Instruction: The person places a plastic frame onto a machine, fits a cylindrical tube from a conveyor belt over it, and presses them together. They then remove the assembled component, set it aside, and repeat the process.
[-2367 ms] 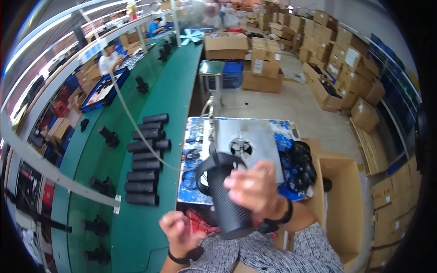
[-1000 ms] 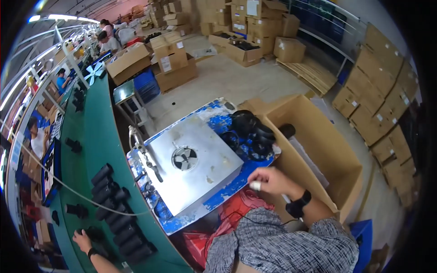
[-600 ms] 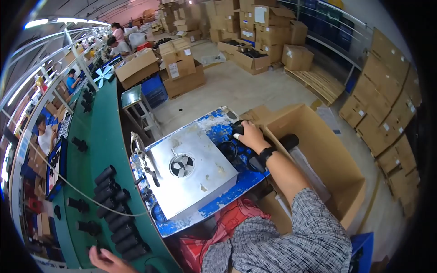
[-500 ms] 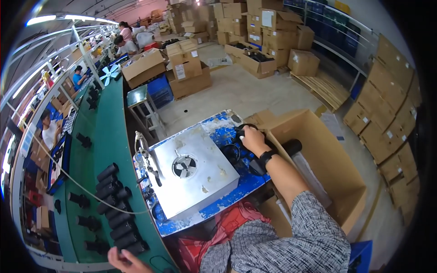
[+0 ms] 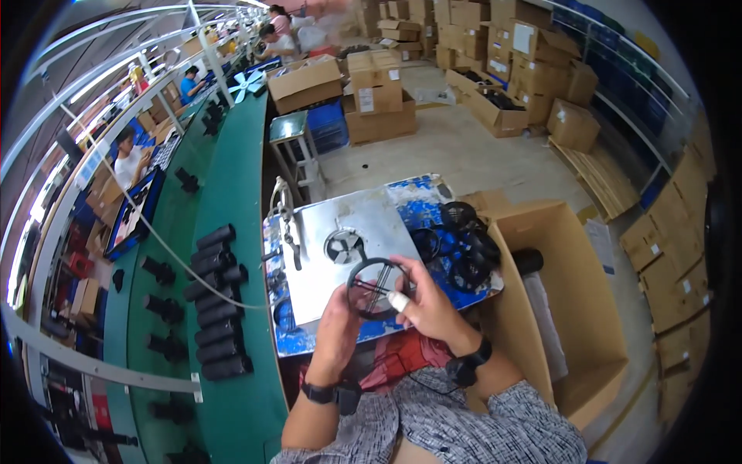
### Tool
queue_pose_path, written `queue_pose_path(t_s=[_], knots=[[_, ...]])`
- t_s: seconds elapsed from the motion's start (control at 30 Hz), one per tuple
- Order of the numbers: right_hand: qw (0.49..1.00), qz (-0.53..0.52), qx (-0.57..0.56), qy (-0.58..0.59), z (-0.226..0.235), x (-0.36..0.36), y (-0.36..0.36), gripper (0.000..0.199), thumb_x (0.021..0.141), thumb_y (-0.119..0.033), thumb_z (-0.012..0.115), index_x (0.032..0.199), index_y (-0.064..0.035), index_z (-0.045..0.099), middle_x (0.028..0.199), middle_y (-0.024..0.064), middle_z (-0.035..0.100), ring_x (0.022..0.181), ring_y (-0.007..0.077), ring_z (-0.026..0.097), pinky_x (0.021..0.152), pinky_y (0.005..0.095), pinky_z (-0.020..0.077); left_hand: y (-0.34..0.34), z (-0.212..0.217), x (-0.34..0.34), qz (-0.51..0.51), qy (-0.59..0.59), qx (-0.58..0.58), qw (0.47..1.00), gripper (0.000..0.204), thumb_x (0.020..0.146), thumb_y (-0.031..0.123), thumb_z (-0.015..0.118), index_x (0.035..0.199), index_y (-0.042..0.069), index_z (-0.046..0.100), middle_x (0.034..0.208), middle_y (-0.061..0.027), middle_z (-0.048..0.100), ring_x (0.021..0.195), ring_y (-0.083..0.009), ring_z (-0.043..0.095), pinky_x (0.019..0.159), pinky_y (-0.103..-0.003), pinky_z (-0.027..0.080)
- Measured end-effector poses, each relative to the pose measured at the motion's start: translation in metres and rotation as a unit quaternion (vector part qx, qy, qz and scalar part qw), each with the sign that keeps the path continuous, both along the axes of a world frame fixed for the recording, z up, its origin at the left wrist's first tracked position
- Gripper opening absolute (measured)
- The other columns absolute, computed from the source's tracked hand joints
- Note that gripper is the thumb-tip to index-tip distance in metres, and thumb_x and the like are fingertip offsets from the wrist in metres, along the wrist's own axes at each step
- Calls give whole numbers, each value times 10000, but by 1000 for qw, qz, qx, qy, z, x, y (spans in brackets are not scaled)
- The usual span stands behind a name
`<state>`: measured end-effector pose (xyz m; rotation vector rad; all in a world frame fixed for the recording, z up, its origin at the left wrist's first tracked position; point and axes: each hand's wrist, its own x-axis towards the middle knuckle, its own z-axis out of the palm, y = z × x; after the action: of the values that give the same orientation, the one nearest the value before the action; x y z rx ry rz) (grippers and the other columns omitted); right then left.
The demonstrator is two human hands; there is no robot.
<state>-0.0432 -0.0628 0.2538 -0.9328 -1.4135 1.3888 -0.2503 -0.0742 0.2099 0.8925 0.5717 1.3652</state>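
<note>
Over the front of the silver metal box (image 5: 317, 236), I hold up a black round ring (image 5: 368, 264) with thin bars across its middle. My left hand (image 5: 338, 325) grips its left edge. Around the right side are the fingers of my right hand (image 5: 427, 301), its thumb wrapped in white and lying on the front. Several similar black round parts (image 5: 473, 251) are heaped on the blue tabletop, right of the box. A round opening with metal blades (image 5: 344, 246) is set into the box top, and a metal clamp (image 5: 287, 224) stands at its left.
On the left runs a green conveyor belt (image 5: 239, 170) with several black cylinders (image 5: 220, 313). An open carton (image 5: 572, 309) stands right of the table. Farther off are a stool (image 5: 290, 127), stacked cartons (image 5: 379, 93) and a pallet (image 5: 595, 182). Other people work beyond the belt.
My right hand has come from the heap of black parts to the table's front with a ring. My left hand has moved in from the belt side and holds it too. The view has shifted.
</note>
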Motion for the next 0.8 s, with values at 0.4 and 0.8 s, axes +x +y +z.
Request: queue_pose_path(t_s=[0.4,0.8], knots=[[992,-21,75,-104,-49,-32,-11,519,985,-137,748,1447,-17,543,1152,141,686,974,218,695,813,366,573,-30,-8,-9,123,100,-126,979,436,1020,-23,688,1430,-18,537,1013,-68,707,962,-172,726,964,-344,618],[921,-73,203,-326,-32,-56,28,637,876,-251,796,1348,4,454,1033,224,718,991,451,738,862,529,594,-3,-30,-9,250,290,6,924,430,1055,61,654,1394,3,395,1153,-102,581,1021,-163,613,865,-303,539]])
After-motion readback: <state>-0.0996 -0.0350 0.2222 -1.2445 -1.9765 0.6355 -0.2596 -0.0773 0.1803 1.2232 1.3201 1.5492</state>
